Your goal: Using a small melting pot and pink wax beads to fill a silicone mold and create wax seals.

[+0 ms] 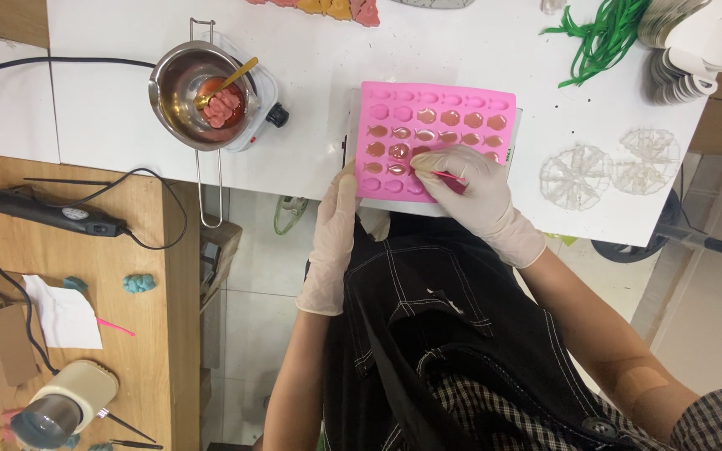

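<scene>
Silicone mould [436, 125], pink, lies flat on white table [311, 50], near edge. Right hand [470, 192], gloved, pinches thin red-tipped tool [447, 176] between fingertips, tip over mould's lower cavities. Left hand [333, 242], gloved, fingers extended, thumb pressed against mould's left edge, gripping nothing. Steel pot [200, 93] on small hotplate [265, 104] left of mould.

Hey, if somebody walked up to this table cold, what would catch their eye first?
Probably the bright pink mould on the white table, its little cavities partly filled. The gloved right hand holds a thin pink tool over it, while the gloved left hand rests at its near-left edge. Further left, a steel pot sits on a small burner, holding pink lumps and a spoon.
</scene>
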